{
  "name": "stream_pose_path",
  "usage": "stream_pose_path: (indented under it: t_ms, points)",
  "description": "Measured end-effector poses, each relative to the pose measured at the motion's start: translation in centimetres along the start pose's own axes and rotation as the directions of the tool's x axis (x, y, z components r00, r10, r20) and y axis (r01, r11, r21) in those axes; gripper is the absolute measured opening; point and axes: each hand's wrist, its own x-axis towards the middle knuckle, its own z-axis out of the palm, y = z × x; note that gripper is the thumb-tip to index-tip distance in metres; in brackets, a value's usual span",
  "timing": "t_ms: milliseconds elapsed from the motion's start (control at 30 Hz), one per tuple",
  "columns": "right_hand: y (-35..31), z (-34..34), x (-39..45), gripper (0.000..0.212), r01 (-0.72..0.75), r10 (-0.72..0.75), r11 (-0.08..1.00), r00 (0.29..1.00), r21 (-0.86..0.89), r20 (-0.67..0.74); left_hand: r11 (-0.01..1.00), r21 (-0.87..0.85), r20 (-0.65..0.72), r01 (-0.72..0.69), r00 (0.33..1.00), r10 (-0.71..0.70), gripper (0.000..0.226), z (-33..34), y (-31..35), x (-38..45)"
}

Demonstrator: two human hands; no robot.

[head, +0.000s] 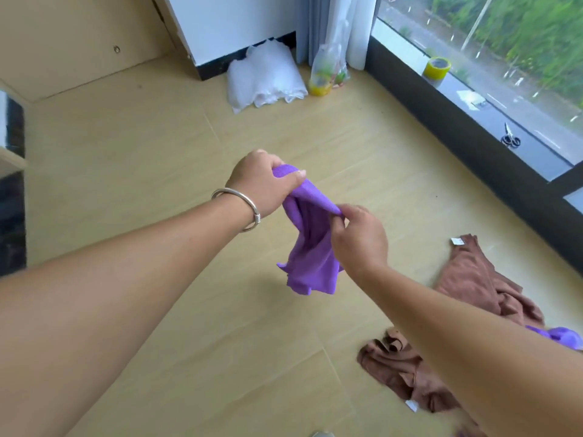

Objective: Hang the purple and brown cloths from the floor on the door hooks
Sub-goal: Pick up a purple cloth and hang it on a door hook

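A purple cloth hangs in the air above the floor, held by both hands. My left hand, with a silver bangle on the wrist, grips its upper corner. My right hand pinches the top edge a little lower and to the right. On the floor at the right lie two brown cloths, one farther off and one nearer, partly hidden by my right forearm. A second purple cloth peeks out beyond that forearm. No door hooks are in view.
Light wooden floor. A white bag and a clear plastic bag stand by the far wall. The window sill on the right carries a yellow tape roll and scissors. Furniture edge at left.
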Motion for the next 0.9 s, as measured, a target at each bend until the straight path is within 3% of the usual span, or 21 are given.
stream_pose_path:
  t_ms: [100,200,333,433,500,600,667,733,833,900]
  points:
    - [-2.8,-0.2,2.0,0.022,0.053,-0.053,0.999,0.999,-0.007,0.011,0.975,0.221,-0.104,-0.014,0.994,0.037,0.037,-3.0,-2.2,0.2]
    - [-4.7,-0.4,2.9,0.014,0.182,-0.169,0.968,0.982,-0.17,0.088,0.907,0.417,-0.127,-0.062,0.984,0.126,0.051,-4.8,-4.2,-0.5]
    - [-5.0,-0.6,2.9,0.014,0.393,-0.312,0.803,0.918,-0.448,0.246,0.832,0.545,-0.103,-0.105,0.976,0.191,0.061,-6.7,-6.1,-2.3]
    - [-3.3,-1.0,2.4,0.016,0.489,-0.336,0.668,0.871,-0.561,0.359,0.752,0.621,0.014,-0.221,0.962,0.271,0.06,-7.3,-7.9,-6.2]
    - [-1.6,-1.7,1.2,0.026,0.548,-0.333,0.57,0.835,-0.612,0.437,0.645,0.727,0.134,-0.236,0.97,0.204,0.054,-6.9,-9.5,-10.0]
    - [1.7,-2.0,-2.7,0.007,0.676,-0.418,0.511,0.735,-0.531,0.533,0.542,0.834,0.152,-0.101,0.987,-0.05,0.036,-4.6,-12.1,-16.6]
    - [4.6,-1.9,-6.3,0.02,0.737,-0.44,0.541,0.658,-0.405,0.61,0.562,0.827,0.123,-0.019,0.981,-0.148,0.028,-1.8,-13.1,-21.8]
    - [7.9,-1.7,-9.9,0.017,0.756,-0.485,0.591,0.611,-0.281,0.626,0.642,0.765,0.096,0.052,0.976,-0.195,0.022,1.8,-13.5,-26.9]
    - [13.6,-1.2,-14.4,0.01,0.737,-0.468,0.641,0.597,-0.216,0.652,0.674,0.727,0.112,0.129,0.947,-0.301,0.015,7.6,-14.0,-33.4]
    - [17.7,-0.5,-16.9,0.011,0.747,-0.398,0.628,0.55,-0.219,0.734,0.699,0.704,0.146,0.122,0.939,-0.311,0.026,11.6,-14.5,-37.4]
